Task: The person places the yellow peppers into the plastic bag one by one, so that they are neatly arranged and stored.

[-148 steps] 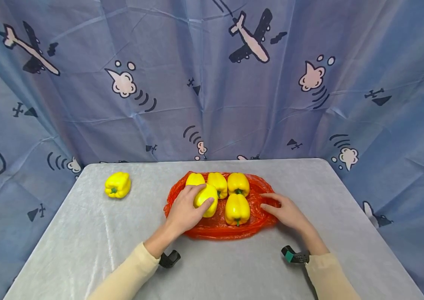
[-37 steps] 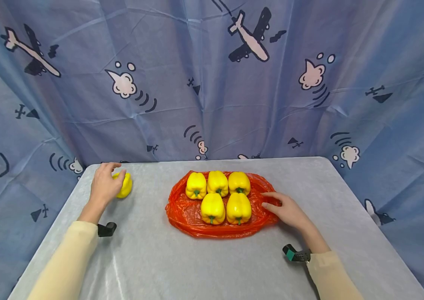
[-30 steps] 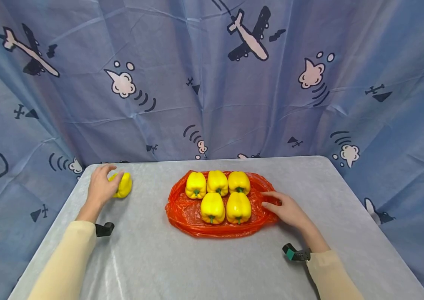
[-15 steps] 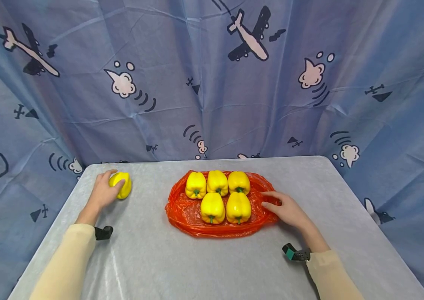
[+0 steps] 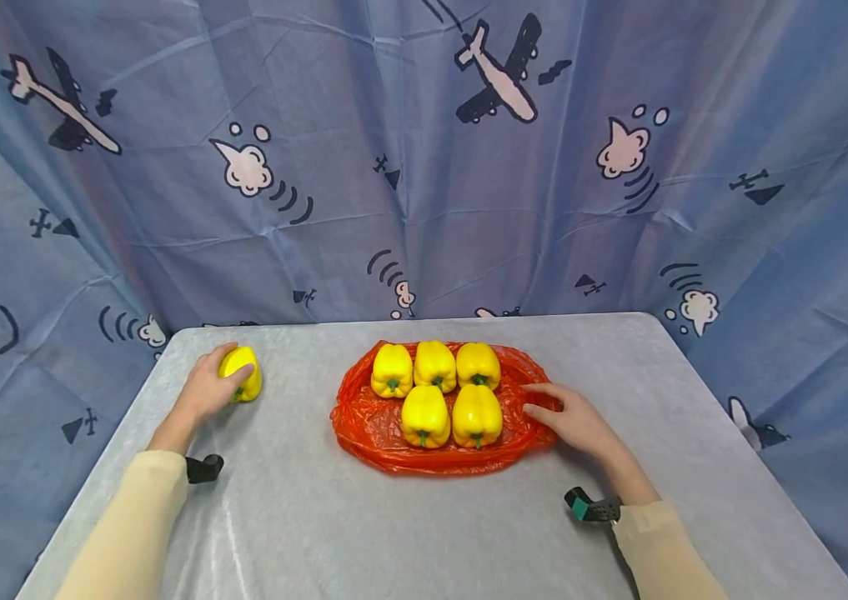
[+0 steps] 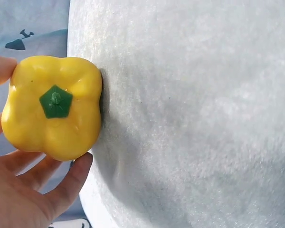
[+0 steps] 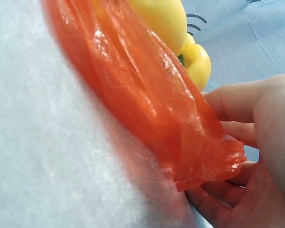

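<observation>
At the table's far left my left hand [image 5: 206,385] grips a yellow bell pepper [image 5: 242,375], thumb on one side and fingers round the other. The left wrist view shows this bell pepper [image 6: 52,128] with its green stem end facing the camera and fingertips against its side. A red plastic bag [image 5: 378,437] lies spread mid-table, with several yellow bell peppers [image 5: 426,417] in two rows in its opening. My right hand [image 5: 577,423] holds the bag's right end; in the right wrist view the crumpled bag edge [image 7: 199,152] sits between thumb and fingers.
The grey cloth-covered table [image 5: 393,533] ends at the back against a blue printed curtain [image 5: 333,167]. Black wrist cameras [image 5: 204,468] hang under both wrists.
My left hand set a bell pepper down in the bag's front row, moved left to the lone bell pepper and closed round it. The right hand stayed at the bag's right end.
</observation>
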### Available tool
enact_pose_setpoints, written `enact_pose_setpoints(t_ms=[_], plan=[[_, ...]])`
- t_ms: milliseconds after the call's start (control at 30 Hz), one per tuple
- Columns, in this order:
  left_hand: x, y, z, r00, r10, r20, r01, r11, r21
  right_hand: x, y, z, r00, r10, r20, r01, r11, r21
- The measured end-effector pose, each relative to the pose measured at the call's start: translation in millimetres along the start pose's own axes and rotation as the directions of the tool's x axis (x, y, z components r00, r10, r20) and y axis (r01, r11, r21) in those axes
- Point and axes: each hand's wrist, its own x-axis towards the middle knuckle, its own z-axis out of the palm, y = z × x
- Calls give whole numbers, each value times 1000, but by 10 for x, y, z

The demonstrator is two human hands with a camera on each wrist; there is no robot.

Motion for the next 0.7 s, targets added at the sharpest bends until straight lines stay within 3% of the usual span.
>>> enact_pose_setpoints(t_ms=[267,700], plan=[[-28,112,38,998,57,-40,-58,998,-5,6,22,12,1000,0,2,0,1000,-3],[-36,335,167,993,110,-43,-112,993,-27,-2,6,11,1000,-17,-11,17,1000,8]])
